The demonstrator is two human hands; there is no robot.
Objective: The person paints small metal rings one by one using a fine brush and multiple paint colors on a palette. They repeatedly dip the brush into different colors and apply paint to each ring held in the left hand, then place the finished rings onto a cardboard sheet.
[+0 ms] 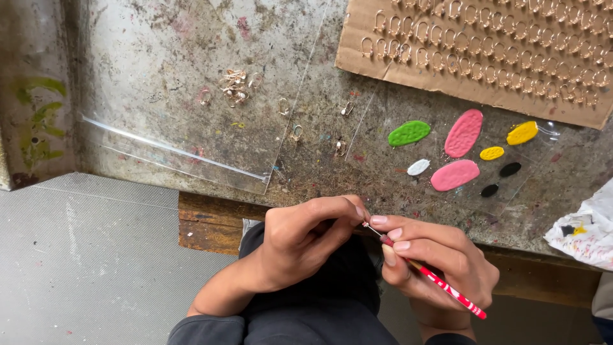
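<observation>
**A:** Nearest to us, our left hand [300,239] is curled shut, fingertips pinched on something too small to make out; likely one of the little metal hooks, though we cannot tell. Our right hand [434,262] grips the thin red brush [426,273] like a pencil, its tip meeting the left fingertips just this side of the tabletop's edge [217,214].

**B:** Then we should keep both wrists braced near that edge, so the brush tip does not wander. Light strokes, we think, with little paint on the tip, since the piece is tiny and a blob would flood it.

**A:** Past the edge lie the paint dabs on clear plastic: two pink dabs [454,175], a white one [418,167], two black, then green [409,133] and two yellow [522,133] farther in.

**B:** We would reload from whichever dab matches, and wipe the tip on the stained rag [584,233] at the right end of the edge.

**A:** Farther still, loose hooks [235,86] lie scattered on a clear sheet [185,153], and farthest from the edge a cardboard sheet [476,48] carries rows of them.

**B:** Turning the piece with the left fingers, rather than moving the brush, seems safest to us.
</observation>
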